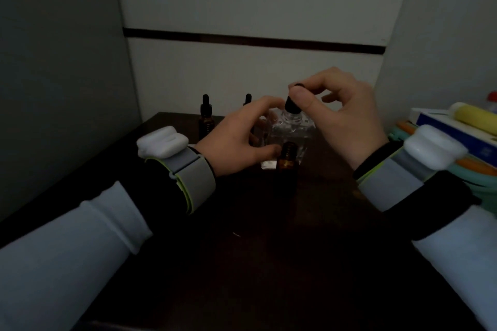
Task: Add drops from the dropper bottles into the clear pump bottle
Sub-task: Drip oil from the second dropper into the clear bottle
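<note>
Dropper (291, 105): your right hand (347, 118) pinches its black bulb, set over the clear pump bottle's (291, 129) neck.
Left hand (236, 137): your fingers curl round that bottle's side.
Open amber bottle (287, 164): just in front, on the counter (242, 223).
Capped dropper bottles (205, 115): two, behind your left hand.

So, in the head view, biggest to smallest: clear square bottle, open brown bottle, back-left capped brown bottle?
clear square glass bottle
open brown glass bottle
back-left capped brown dropper bottle
The brown two may match: the open one is nearer.
</note>
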Available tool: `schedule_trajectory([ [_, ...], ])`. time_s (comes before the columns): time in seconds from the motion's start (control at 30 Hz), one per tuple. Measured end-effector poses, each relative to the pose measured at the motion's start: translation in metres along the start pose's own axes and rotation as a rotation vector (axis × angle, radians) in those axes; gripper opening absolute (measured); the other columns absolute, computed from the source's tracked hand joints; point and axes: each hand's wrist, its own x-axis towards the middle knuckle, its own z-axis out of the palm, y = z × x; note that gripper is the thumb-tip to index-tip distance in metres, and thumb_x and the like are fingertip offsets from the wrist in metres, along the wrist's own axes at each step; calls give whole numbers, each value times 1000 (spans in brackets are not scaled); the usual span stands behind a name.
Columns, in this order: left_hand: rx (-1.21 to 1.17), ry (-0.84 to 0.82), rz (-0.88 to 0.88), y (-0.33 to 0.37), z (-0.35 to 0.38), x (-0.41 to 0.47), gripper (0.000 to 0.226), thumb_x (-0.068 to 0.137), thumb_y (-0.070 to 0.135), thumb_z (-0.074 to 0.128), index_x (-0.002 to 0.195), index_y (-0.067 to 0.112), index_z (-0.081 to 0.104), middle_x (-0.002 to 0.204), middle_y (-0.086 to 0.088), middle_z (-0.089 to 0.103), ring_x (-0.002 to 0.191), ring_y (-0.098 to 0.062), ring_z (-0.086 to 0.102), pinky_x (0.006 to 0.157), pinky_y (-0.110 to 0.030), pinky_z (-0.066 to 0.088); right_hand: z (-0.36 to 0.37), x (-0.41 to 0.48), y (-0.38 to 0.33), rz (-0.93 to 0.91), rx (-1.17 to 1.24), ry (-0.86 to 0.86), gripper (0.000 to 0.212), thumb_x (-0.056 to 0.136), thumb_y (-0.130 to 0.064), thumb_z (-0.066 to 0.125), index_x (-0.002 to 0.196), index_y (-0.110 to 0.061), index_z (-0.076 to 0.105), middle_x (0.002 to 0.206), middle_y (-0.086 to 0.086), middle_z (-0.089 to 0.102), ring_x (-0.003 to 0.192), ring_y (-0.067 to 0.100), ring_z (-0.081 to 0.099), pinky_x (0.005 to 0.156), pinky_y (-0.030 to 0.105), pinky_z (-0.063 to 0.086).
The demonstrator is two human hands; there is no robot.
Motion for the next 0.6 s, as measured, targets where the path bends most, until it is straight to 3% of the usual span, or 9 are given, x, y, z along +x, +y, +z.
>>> schedule_trajectory([
  [0.33,7,1,8,1,0,0,62,82,20,69,135,27,39,125,3,50,107,-10,53,81,-27,50,0,1,0,-1,1,12,9,80,-45,58,73,-39,55,79,-20,56,87,6,55,74,19,41],
  [0.5,4,-6,3,2,0,0,62,82,19,69,135,27,39,125,4,50,107,-11,54,81,-26,50,1,0,1,22,23,-3,15,80,-47,56,80,-34,61,87,-10,63,90,11,58,75,23,42],
  [0.6,1,-9,4,3,-1,0,62,82,18,69,135,26,39,125,3,50,106,-12,54,81,-25,49,0,1,-1,8,10,-2,9,81,-45,57,74,-38,56,81,-16,58,88,9,57,75,21,40],
])
